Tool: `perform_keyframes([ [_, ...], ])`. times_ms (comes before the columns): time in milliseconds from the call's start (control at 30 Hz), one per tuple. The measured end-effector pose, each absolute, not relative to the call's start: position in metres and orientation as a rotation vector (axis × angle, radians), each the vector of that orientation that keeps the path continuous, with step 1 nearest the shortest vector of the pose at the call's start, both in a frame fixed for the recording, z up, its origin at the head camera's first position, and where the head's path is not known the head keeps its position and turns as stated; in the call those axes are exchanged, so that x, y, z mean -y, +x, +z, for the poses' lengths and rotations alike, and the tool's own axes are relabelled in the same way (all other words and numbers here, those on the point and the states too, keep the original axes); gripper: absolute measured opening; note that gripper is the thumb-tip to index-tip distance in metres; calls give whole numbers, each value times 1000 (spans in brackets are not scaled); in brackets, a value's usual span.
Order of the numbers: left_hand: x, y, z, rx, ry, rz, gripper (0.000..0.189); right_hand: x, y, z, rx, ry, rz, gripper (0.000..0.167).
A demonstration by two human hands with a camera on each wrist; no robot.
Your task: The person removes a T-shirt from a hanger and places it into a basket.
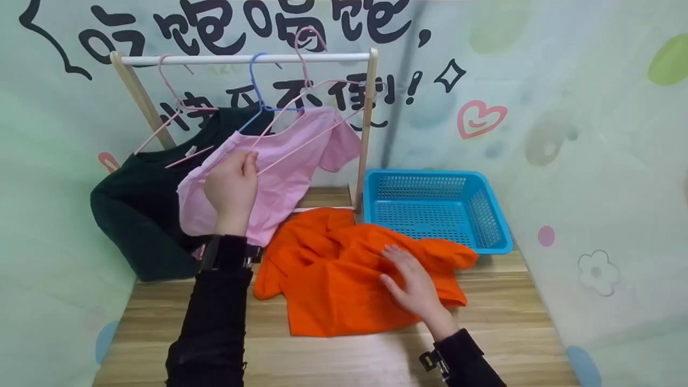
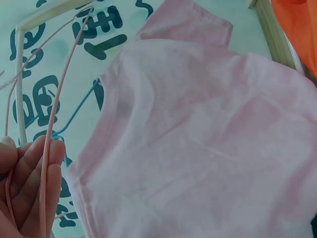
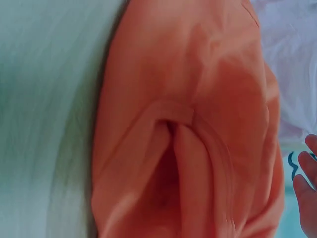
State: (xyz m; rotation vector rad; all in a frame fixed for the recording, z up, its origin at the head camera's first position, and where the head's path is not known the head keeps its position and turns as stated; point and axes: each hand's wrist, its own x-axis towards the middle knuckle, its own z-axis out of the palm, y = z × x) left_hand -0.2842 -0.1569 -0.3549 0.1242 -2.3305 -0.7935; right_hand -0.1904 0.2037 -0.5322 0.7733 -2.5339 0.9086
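Note:
My left hand (image 1: 232,183) grips a pink wire hanger (image 1: 305,72) by one end, its fingers curled round the wire. The hanger is bare, and its hook overlaps the rack's white rod in the head view. Behind it a pink T-shirt (image 1: 285,193) hangs on a blue hanger (image 1: 253,78); in the left wrist view its cloth (image 2: 198,129) fills most of the picture. My right hand (image 1: 411,282) is over an orange T-shirt (image 1: 322,290) bunched on the table, fingers relaxed and spread, holding nothing.
A small rack with wooden posts (image 1: 366,129) and a white rod (image 1: 215,59) stands at the back. A dark green garment (image 1: 129,209) hangs at its left on another pink hanger (image 1: 171,88). Right of the rack a blue basket (image 1: 500,220) sits on the wooden table (image 1: 484,333).

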Motion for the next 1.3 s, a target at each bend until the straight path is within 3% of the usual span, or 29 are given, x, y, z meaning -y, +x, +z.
perform_keyframes([
  [700,149,-293,-344,2487,80,-712,33,-180,-189,-549,2604,823,892,50],
  [1167,153,-289,-363,2490,51,-667,31,-156,-183,-569,2911,906,608,98],
  [1300,158,-284,-370,2501,91,-695,41,-152,-181,-580,3025,883,556,107],
])
